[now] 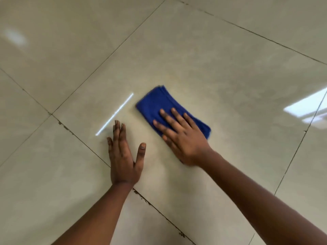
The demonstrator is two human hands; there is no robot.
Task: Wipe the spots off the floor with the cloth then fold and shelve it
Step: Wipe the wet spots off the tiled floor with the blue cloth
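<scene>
Beige glossy tile covers the whole floor (230, 71), cut by thin dark grout lines that run slantwise through the scene. At the far left a soft white glare sits on one tile. Moving right, a grubby grout line (79, 138) passes under the left hand (123, 160), which lies flat on the floor, palm down, its grip spread wide: the four fingers are straight and close together, the thumb splayed out to the right, holding nothing. Just beyond its fingertips a narrow bright streak of reflected light (115, 114) slants across the tile. Right of that lies the blue cloth (155, 103), folded into a thick oblong flat on the same tile, near the middle of the scene. The right hand (182, 138) presses down on its near half, fingers open and fanned over the fabric, not pinching it. At the far right a window-like reflection (304, 106) shines on the floor.
</scene>
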